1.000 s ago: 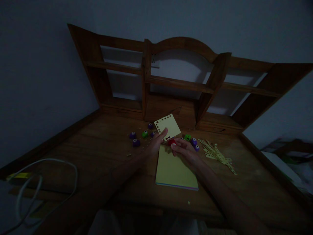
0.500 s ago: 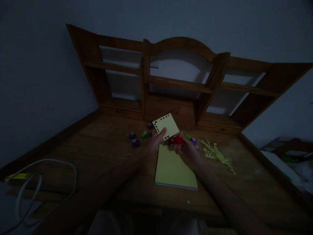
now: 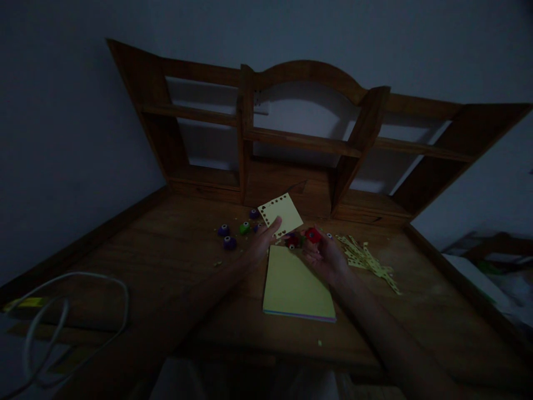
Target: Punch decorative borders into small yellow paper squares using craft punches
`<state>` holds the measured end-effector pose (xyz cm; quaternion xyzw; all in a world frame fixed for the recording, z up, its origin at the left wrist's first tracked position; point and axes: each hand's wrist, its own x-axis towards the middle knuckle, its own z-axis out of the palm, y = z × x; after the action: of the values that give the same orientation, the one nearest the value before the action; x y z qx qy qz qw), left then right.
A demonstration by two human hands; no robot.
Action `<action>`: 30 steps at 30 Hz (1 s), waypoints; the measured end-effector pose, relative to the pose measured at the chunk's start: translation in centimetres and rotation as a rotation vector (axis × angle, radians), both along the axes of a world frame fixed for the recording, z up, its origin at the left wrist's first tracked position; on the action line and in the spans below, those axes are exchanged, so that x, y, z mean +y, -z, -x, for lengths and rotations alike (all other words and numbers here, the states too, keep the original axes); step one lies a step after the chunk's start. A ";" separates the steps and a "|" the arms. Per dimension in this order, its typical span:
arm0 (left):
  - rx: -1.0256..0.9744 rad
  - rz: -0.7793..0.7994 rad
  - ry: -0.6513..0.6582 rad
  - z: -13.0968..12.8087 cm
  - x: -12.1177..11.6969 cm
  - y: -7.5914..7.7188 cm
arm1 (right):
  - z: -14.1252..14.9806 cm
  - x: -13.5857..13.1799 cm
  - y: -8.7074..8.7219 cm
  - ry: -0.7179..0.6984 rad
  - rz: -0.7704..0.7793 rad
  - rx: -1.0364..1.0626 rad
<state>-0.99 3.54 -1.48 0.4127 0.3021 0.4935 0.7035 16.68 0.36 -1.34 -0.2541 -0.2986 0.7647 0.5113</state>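
The yellow card (image 3: pixel 287 213) with little cut-out shapes stuck out past the left hand (image 3: pixel 262 243), which pinched its near edge, thumb on top. The right hand (image 3: pixel 327 258) was curled, holding a red punch (image 3: pixel 313 235) in its fingers, just right of the card. Yellow paper (image 3: pixel 297 289) lay on the tabletop (image 3: pixel 187 255), nearer than both hands. Purple punches (image 3: pixel 229 243) and a green punch (image 3: pixel 244 228) sat left of the left hand. Yellow strips (image 3: pixel 364 258) made a messy pile right of the right hand.
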 end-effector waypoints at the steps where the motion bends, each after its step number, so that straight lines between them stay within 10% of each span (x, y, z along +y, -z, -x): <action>1: 0.010 0.000 0.002 0.0 -0.1 -0.1 | 0.0 0.1 0.0 -0.002 -0.001 -0.011; 11: 0.085 -0.094 -0.061 0.2 0.3 0.1 | -0.7 0.3 -0.1 0.335 -0.226 -0.571; 16: 0.038 -0.055 -0.118 0.0 0.1 -0.1 | -0.1 -0.1 0.9 0.238 -0.232 -0.825; 30: 0.069 -0.119 -0.222 0.4 0.3 -0.3 | -0.4 -0.1 0.1 0.644 -0.442 -1.039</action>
<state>-1.35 3.83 -1.17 0.4344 0.3401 0.5709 0.6081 17.12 0.24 -1.40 -0.5565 -0.5664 0.2712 0.5441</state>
